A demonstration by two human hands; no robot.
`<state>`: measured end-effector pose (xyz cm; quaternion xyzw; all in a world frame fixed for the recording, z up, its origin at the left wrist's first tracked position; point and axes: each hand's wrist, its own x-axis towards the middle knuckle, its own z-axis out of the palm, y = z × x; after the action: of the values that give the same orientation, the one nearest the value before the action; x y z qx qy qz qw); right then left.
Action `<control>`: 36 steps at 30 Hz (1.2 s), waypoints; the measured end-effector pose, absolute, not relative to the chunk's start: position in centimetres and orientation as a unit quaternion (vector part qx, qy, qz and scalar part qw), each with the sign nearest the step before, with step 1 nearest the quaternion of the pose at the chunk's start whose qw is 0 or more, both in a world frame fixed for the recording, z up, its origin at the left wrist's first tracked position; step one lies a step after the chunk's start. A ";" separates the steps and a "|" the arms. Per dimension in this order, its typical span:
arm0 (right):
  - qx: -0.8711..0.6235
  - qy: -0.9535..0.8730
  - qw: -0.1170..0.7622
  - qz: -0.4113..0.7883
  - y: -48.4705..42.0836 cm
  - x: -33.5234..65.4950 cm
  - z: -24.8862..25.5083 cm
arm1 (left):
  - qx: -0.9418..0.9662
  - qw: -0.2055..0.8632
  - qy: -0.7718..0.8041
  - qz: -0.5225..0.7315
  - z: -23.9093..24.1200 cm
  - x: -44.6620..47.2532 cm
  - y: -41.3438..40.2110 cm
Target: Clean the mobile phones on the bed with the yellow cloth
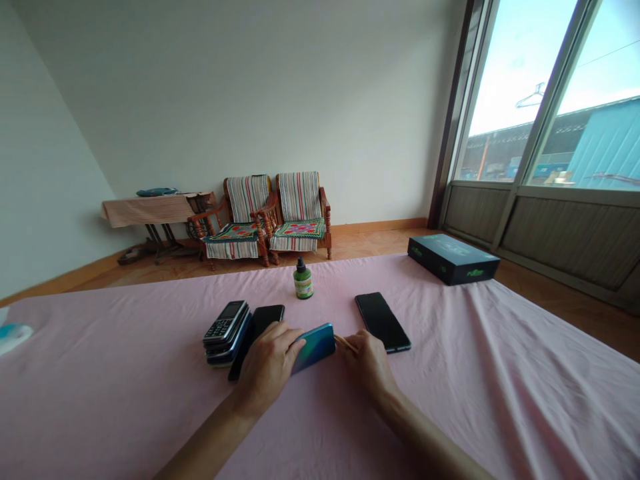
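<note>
My left hand [273, 357] grips a shiny blue-green smartphone [315, 347], which stands tilted on its long edge. In my right hand [367, 363] is a thin tan stick [346, 344], possibly more than one, pinched between the fingers. Its far tip meets or nearly meets the phone's right end; I cannot tell which. Just beyond the right hand lies a black smartphone [383, 321], screen up. Another dark phone [267, 319] lies partly hidden behind my left hand. To its left is a stack of phones with a silver keypad phone [227, 321] on top.
A small green bottle with a black nozzle [303, 280] stands beyond the phones. A flat black box [453, 259] sits at the far right of the pink cloth [125, 373]. Two wooden chairs [300, 210] and a covered side table [150, 208] stand by the wall.
</note>
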<state>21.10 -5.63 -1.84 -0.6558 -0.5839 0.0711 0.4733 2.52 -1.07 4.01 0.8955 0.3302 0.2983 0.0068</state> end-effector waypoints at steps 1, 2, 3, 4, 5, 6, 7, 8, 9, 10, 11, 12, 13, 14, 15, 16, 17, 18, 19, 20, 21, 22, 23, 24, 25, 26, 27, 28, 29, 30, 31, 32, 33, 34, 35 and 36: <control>-0.655 -0.587 0.472 0.070 -5.6 21.0 -2.1 | 0.895 0.003 0.329 0.300 3.9 2.6 -0.9; -0.652 -0.590 0.471 0.070 -5.5 20.9 -2.2 | 0.895 -0.003 0.328 0.301 3.8 2.6 -0.7; -0.649 -0.594 0.471 0.071 -5.4 20.8 -2.3 | 0.896 -0.009 0.327 0.301 3.7 2.6 -0.6; -0.645 -0.596 0.472 0.074 -5.4 20.6 -2.3 | 0.897 -0.017 0.324 0.300 3.6 2.5 -0.6; -0.641 -0.598 0.475 0.077 -5.3 20.5 -2.1 | 0.899 -0.024 0.320 0.299 3.5 2.5 -0.6; -0.637 -0.599 0.478 0.080 -5.3 20.3 -1.9 | 0.900 -0.032 0.316 0.298 3.4 2.5 -0.7; -0.634 -0.600 0.481 0.082 -5.4 20.1 -1.5 | 0.901 -0.040 0.312 0.298 3.4 2.5 -0.9; -0.629 -0.599 0.488 0.084 -5.5 20.0 -1.1 | 0.902 -0.047 0.309 0.296 3.3 2.5 -1.0; -0.620 -0.598 0.501 0.084 -5.5 19.9 -0.7 | 0.903 -0.053 0.307 0.295 3.3 2.5 -1.1; -0.608 -0.595 0.519 0.083 -5.6 19.7 -0.4 | 0.904 -0.058 0.306 0.294 3.3 2.5 -1.2; -0.595 -0.592 0.537 0.082 -5.7 19.6 -0.3 | 0.904 -0.061 0.306 0.293 3.3 2.5 -1.2; -0.589 -0.586 0.550 0.081 -5.8 19.6 -0.2 | 0.904 -0.063 0.307 0.291 3.2 2.5 -1.2; -0.590 -0.581 0.555 0.083 -5.7 19.6 -0.4 | 0.904 -0.063 0.308 0.290 3.2 2.5 -1.2; -0.597 -0.577 0.550 0.087 -5.7 19.6 -0.7 | 0.904 -0.062 0.309 0.288 3.2 2.5 -1.1; -0.609 -0.576 0.537 0.092 -5.6 19.7 -1.0 | 0.904 -0.061 0.310 0.287 3.2 2.5 -1.0; -0.620 -0.577 0.523 0.099 -5.5 19.8 -1.3 | 0.905 -0.059 0.311 0.285 3.2 2.5 -1.0; -0.627 -0.579 0.511 0.105 -5.4 20.0 -1.6 | 0.905 -0.058 0.311 0.285 3.2 2.5 -1.0; -0.628 -0.582 0.505 0.109 -5.4 20.1 -1.6 | 0.905 -0.057 0.310 0.285 3.2 2.4 -0.9; -0.627 -0.584 0.504 0.110 -5.4 20.1 -1.5 | 0.905 -0.058 0.309 0.286 3.1 2.4 -1.0; -0.626 -0.582 0.507 0.109 -5.4 20.1 -1.2 | 0.905 -0.060 0.308 0.287 3.1 2.4 -1.0; -0.622 -0.579 0.516 0.106 -5.6 20.0 -0.8 | 0.905 -0.063 0.306 0.288 3.1 2.4 -1.1; -0.614 -0.577 0.529 0.099 -5.7 19.8 -0.3 | 0.905 -0.067 0.304 0.289 3.1 2.4 -1.1; -0.600 -0.581 0.543 0.090 -5.9 19.6 0.2 | 0.906 -0.072 0.302 0.289 3.1 2.4 -1.2; -0.583 -0.590 0.553 0.079 -6.1 19.4 0.6 | 0.906 -0.077 0.299 0.290 3.0 2.4 -1.2; -0.566 -0.605 0.556 0.064 -6.3 19.1 0.9 | 0.906 -0.083 0.296 0.290 3.0 2.4 -1.3; -0.556 -0.625 0.546 0.048 -6.4 18.8 1.1 | 0.906 -0.089 0.292 0.293 2.9 2.5 -1.2; -0.554 -0.644 0.526 0.031 -6.5 18.6 1.2 | 0.906 -0.095 0.286 0.297 2.8 2.5 -1.2; -0.560 -0.661 0.500 0.015 -6.6 18.4 1.2 | 0.907 -0.103 0.276 0.303 2.7 2.5 -1.2; -0.570 -0.673 0.472 -0.001 -6.7 18.3 1.2 | 0.908 -0.111 0.262 0.309 2.6 2.5 -1.2; -0.579 -0.681 0.447 -0.016 -6.7 18.2 1.2 | 0.909 -0.121 0.245 0.315 2.6 2.4 -1.2; -0.587 -0.687 0.427 -0.032 -6.8 18.2 1.1 | 0.911 -0.131 0.226 0.319 2.6 2.4 -1.2; -0.591 -0.692 0.413 -0.048 -6.8 18.2 1.0 | 0.913 -0.144 0.208 0.319 2.6 2.2 -1.3; -0.592 -0.695 0.402 -0.063 -6.9 18.2 0.9 | 0.915 -0.158 0.195 0.317 2.6 2.0 -1.4; -0.592 -0.698 0.395 -0.075 -7.0 18.2 0.8 | 0.915 -0.173 0.185 0.313 2.7 1.6 -1.5; -0.592 -0.699 0.391 -0.084 -7.0 18.1 0.8 | 0.915 -0.188 0.181 0.307 2.7 1.1 -1.7; -0.592 -0.700 0.390 -0.090 -7.1 18.1 0.7 | 0.915 -0.201 0.182 0.299 2.6 0.5 -1.8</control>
<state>18.13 -7.09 0.68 -0.5916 -0.7000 -0.0895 0.3899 0.51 -1.83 2.60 0.9149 0.1820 0.2989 -0.2013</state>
